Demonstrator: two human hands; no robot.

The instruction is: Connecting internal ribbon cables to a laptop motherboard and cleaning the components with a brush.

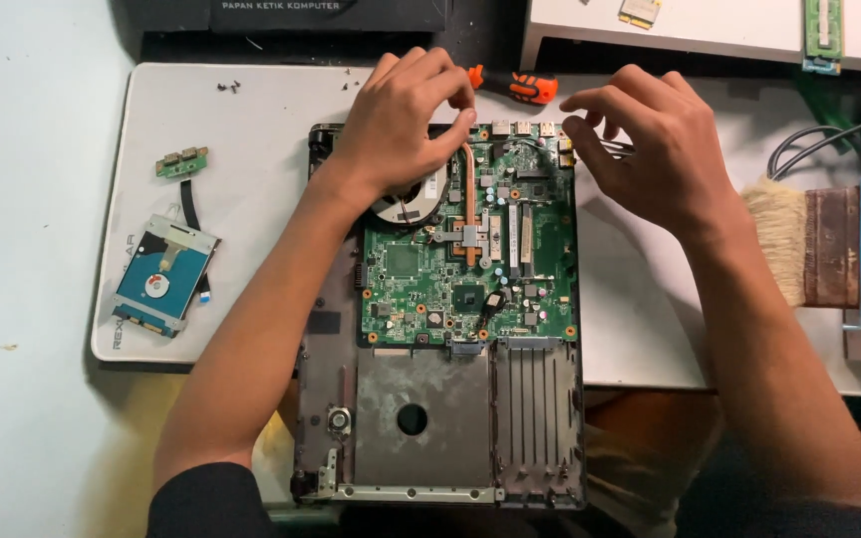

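An opened laptop base (421, 418) is seen from above on a white mat (251, 149), which lies on a pale surface (22, 249). Its green motherboard (450, 279) is exposed in the upper half of the shell, with a copper heat pipe (469, 214) running down from the top edge and a round cooling fan (413, 199) at the upper left corner of the board.

The left hand (401, 125) is laid over the fan corner, its fingers (455, 125) curled and held close together, the tips pressed against the top edge of the board; whether anything is pinched there cannot be told. The right hand (650, 149) is held at the upper right corner of the shell, its fingers (580, 130) bent and slightly spread, the tips touching the edge beside the ports; a grip on any part cannot be made out.

An orange-handled screwdriver (525, 88) is seen just behind the 2 hands, at the mat's far edge. On the left of the mat, well apart from the shell, a hard drive (163, 279) is placed with a small green port board (182, 160) and its dark ribbon above it. A few loose screws (229, 87) are scattered near the mat's upper left. A wide paintbrush (809, 249) with pale bristles is laid at the right, its bristles pointed toward the right forearm.
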